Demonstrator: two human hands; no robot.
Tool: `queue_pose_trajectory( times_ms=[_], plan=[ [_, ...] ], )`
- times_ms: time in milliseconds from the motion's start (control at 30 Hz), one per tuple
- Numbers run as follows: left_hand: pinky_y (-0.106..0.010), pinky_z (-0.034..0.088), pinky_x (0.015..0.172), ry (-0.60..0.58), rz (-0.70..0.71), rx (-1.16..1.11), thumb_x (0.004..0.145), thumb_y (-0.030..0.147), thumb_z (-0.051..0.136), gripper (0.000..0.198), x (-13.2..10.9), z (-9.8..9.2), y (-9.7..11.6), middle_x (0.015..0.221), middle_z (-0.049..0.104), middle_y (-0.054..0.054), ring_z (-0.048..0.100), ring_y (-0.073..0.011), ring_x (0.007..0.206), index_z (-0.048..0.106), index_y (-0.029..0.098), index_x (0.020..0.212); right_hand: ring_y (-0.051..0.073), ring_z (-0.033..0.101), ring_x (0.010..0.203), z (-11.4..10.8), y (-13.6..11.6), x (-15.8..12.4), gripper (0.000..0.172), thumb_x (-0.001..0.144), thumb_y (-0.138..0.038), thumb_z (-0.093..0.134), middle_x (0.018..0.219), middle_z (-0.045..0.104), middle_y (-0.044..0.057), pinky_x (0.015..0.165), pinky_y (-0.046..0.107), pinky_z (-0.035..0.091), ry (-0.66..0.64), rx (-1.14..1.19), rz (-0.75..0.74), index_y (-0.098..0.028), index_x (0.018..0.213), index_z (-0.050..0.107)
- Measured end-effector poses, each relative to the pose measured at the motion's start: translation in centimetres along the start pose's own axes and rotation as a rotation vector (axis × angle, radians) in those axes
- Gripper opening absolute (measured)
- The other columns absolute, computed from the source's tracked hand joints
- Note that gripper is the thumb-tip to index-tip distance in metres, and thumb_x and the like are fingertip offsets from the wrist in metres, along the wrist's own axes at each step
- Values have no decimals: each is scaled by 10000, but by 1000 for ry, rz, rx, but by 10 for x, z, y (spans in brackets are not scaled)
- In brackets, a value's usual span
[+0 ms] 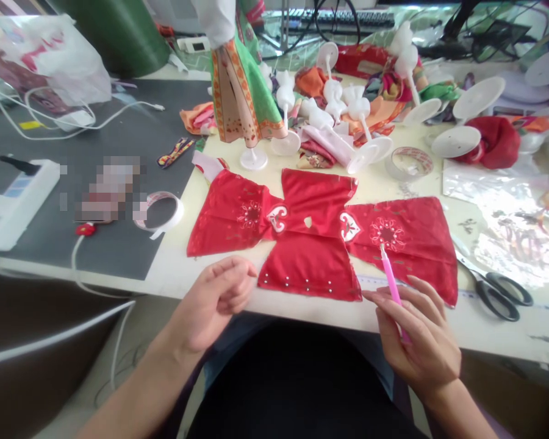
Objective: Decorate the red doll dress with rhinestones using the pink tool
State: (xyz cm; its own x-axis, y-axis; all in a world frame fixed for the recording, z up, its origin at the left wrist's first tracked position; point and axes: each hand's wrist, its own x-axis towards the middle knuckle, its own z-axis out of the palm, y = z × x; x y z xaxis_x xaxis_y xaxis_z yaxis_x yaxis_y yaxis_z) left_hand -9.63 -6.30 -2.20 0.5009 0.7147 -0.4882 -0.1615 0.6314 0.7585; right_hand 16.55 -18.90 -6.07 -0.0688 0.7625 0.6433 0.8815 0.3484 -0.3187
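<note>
A red cross-shaped fabric piece point(318, 213) lies spread on the table, with white heart-shaped patches and light floral motifs. Small pearl-like beads point(307, 289) dot its near flap, most of them close to the bottom edge. My left hand point(226, 289) is closed in a loose fist beside that flap's left corner; whatever it may hold is hidden. In my right hand point(418, 329) is a pink pen-like tool point(392, 280), its pale tip pointing up over the right flap near the floral motif. The index finger reaches close to the near flap's right corner.
Black-handled scissors point(498, 296) lie to the right. Tape rolls sit left point(159, 211) and behind point(409, 163) the fabric. A dressed doll form point(244, 91) stands at the back among several white stands point(366, 152) and cloth pieces. A cable point(75, 262) hangs over the front edge.
</note>
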Motion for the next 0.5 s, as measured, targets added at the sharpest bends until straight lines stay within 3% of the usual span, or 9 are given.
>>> queue_pose_trajectory(
  times_ms=[67,167,267,500],
  plan=[
    [-159,174,376,47,-85,-290,860,194,515,174,4,6,4,542,239,76,183,-30,423,568,130,706,206,633,807,1,0,1,374,727,44,591,842,711,72,900,537,458,0,3,-7,-144,1050,587],
    [-158,228,383,177,-62,-507,865,111,442,157,8,14,13,578,290,60,266,-33,435,574,116,780,219,636,811,0,2,1,378,719,49,601,843,712,88,887,544,461,-4,4,-27,-131,1051,585],
    [-165,299,417,204,-32,-542,868,114,410,177,12,21,25,620,370,29,363,-52,485,586,103,857,224,643,810,-4,6,5,406,716,32,624,858,715,91,890,537,463,-5,-18,-51,-142,1081,580],
    [-159,347,438,101,118,-558,883,130,362,223,49,47,63,651,489,-28,463,-76,526,569,101,806,203,637,889,-23,17,37,455,745,11,583,931,702,33,948,505,458,74,-111,-53,-216,1138,599]
  ],
)
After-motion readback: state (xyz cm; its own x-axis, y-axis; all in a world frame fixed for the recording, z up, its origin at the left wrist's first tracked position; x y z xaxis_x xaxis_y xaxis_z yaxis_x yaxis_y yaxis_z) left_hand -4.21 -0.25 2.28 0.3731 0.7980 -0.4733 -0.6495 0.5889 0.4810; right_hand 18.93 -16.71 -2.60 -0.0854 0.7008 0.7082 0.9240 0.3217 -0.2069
